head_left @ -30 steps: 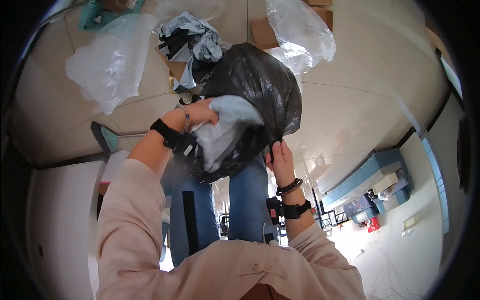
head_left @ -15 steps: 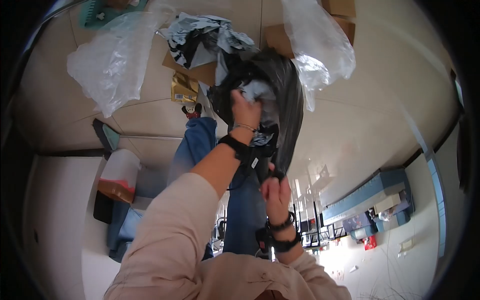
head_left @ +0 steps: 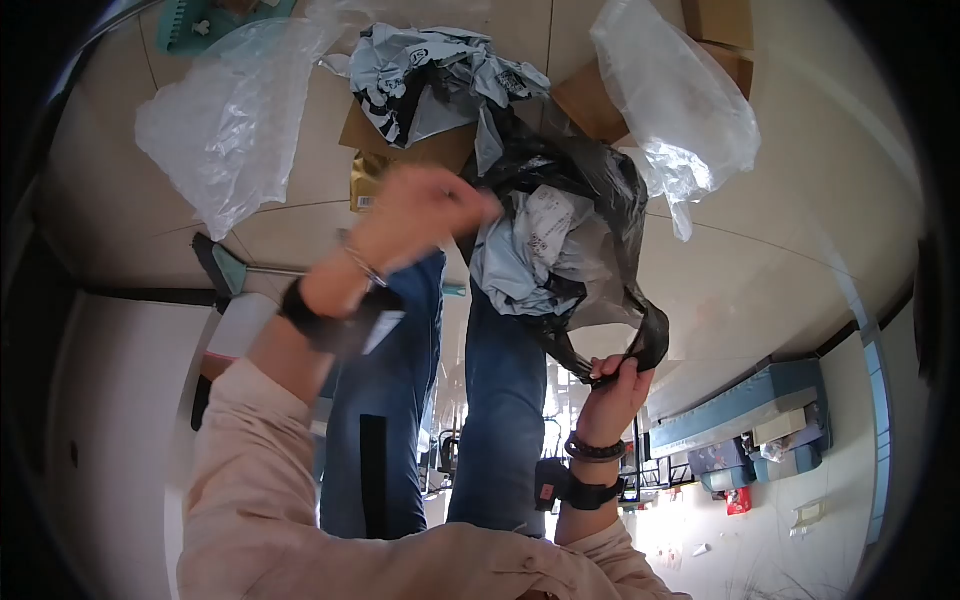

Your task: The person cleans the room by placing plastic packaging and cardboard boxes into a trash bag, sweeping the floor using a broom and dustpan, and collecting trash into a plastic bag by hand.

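Observation:
A black plastic bag (head_left: 625, 190) hangs with its mouth spread wide in front of my legs. Crumpled white and pale grey plastic wrapping (head_left: 535, 245) fills it. My right hand (head_left: 615, 383) pinches the bag's near rim between thumb and fingers. At the bag's left rim, my left hand (head_left: 430, 215) is smeared by motion, its fingers bent; whether they grip the rim is unclear. Beyond the bag lies a crumpled grey-and-black mailing bag (head_left: 420, 75), over a piece of brown cardboard (head_left: 365, 130). A gold box (head_left: 364, 180) is partly hidden behind my left hand.
Clear plastic bags lie on the tiled floor, one at the left (head_left: 225, 130) and another at the right (head_left: 680, 110) by cardboard boxes (head_left: 718, 25). A teal basket (head_left: 180, 30) stands far left. A broom (head_left: 220, 268) lies left of my legs.
My left hand has come out of the black bag and moved left to its rim. My right hand has shifted right with the near rim, and the bag's mouth has widened.

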`<state>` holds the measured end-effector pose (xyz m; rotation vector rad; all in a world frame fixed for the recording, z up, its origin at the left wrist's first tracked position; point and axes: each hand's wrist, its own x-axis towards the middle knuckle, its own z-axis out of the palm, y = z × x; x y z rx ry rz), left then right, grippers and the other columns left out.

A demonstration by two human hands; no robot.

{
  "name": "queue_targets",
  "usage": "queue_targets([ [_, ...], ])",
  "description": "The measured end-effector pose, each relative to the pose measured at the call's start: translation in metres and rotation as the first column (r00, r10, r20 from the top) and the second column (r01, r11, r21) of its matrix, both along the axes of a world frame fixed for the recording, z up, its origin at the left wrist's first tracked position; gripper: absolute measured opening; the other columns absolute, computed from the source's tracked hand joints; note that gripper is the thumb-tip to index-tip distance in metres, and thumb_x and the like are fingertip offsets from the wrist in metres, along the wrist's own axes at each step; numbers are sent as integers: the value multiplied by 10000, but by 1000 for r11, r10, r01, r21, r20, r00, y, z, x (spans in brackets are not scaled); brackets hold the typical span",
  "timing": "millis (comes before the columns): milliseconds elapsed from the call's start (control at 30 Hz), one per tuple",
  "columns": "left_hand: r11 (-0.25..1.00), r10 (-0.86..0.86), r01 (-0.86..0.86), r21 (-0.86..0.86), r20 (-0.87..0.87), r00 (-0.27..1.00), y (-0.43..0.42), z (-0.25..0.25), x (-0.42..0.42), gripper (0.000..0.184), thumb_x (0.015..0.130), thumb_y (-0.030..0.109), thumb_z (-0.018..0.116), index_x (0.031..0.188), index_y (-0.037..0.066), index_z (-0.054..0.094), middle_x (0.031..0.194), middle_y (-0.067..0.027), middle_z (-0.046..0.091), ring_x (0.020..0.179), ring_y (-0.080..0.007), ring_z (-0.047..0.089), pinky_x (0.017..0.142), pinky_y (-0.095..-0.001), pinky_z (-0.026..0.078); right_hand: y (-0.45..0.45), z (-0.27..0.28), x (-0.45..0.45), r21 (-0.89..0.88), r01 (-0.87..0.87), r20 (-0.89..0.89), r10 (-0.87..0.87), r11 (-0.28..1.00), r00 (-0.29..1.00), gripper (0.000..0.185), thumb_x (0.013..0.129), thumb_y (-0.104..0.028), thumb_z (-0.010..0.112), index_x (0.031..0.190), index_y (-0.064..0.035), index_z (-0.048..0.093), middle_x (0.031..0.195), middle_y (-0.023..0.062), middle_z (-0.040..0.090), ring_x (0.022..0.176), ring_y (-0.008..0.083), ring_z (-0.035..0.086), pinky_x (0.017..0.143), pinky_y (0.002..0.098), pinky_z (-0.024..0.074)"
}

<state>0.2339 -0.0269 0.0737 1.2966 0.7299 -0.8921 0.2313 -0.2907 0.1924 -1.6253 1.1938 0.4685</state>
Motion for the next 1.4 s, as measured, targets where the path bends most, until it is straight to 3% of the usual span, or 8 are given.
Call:
queue_targets([
  [167, 457, -55, -245, 855, 302, 952, 89, -152, -10, 864, 533, 433, 743, 1157, -33, 369, 998, -153, 547, 923, -228, 535, 769, -299, 437, -10, -10, -2, 27, 23, 12, -23, 999, 1000, 138, 871, -112, 365, 988, -71, 427, 620, 7, 418, 567, 108, 389, 627, 281, 385],
  [267, 449, -169, 79, 890, -2, 986, 89, -195, -4, 989, 472, 436, 771, 1189, -38, 282, 1093, -173, 481, 981, -241, 496, 807, -315, 422, -7, -9, 2, 60, -2, -21, 3, 998, 1000, 142, 878, -143, 384, 985, -60, 426, 641, 9, 432, 578, 107, 394, 603, 276, 373],
  [467, 837, 111, -147, 528, 99, 989, 88, -170, -42, 513, 595, 168, 708, 1032, 4, 496, 923, -115, 580, 836, -211, 555, 742, -293, 430, 5, -4, 3, -31, -16, -4, 15, 999, 1000, 138, 865, -130, 409, 996, -88, 396, 683, 21, 445, 573, 110, 410, 574, 253, 377],
  [700, 735, 524, -532, 420, 145, 839, 93, 71, -36, 333, 730, -28, 534, 1053, 15, 463, 955, -77, 546, 855, -169, 538, 749, -270, 439, 8, 7, -9, -6, -134, -110, 133, 991, 985, 231, 894, -240, 357, 1071, -92, 355, 605, 11, 412, 467, 86, 380, 442, 194, 338],
  [833, 983, -25, 16, 182, 45, 999, 58, 98, -27, 456, 689, -48, 567, 1116, 29, 426, 996, -57, 533, 925, -143, 499, 813, -274, 400, 7, 12, -16, 81, -100, -78, 106, 992, 991, 284, 895, -315, 333, 1055, -82, 361, 566, 5, 388, 436, 82, 364, 421, 190, 315],
  [967, 996, 12, -12, 83, 6, 1000, 7, 25, -39, 501, 648, 0, 600, 1116, 17, 422, 985, -60, 538, 901, -150, 499, 791, -265, 398, -2, 14, -26, 137, -107, -125, 125, 985, 984, 248, 897, -306, 327, 986, -81, 379, 549, -6, 365, 428, 58, 318, 400, 178, 284],
  [1200, 909, 315, -271, 318, -97, 944, 2, 7, -12, 423, 622, 4, 584, 1033, -1, 487, 907, -80, 569, 815, -156, 532, 722, -266, 420, -16, 5, -45, 219, -564, -248, 605, 796, 757, 240, 900, -224, 325, 772, -49, 425, 558, 15, 445, 451, 55, 398, 407, 178, 317],
  [1400, 658, 175, -281, 698, 220, 960, -70, -1, -30, 404, 591, 80, 566, 968, -14, 456, 894, -205, 554, 849, -366, 531, 738, -373, 417, 26, 5, -50, 433, -357, -92, 435, 828, 896, 316, 902, -196, 282, 709, -5, 444, 568, 52, 472, 496, 109, 465, 485, 222, 394],
])
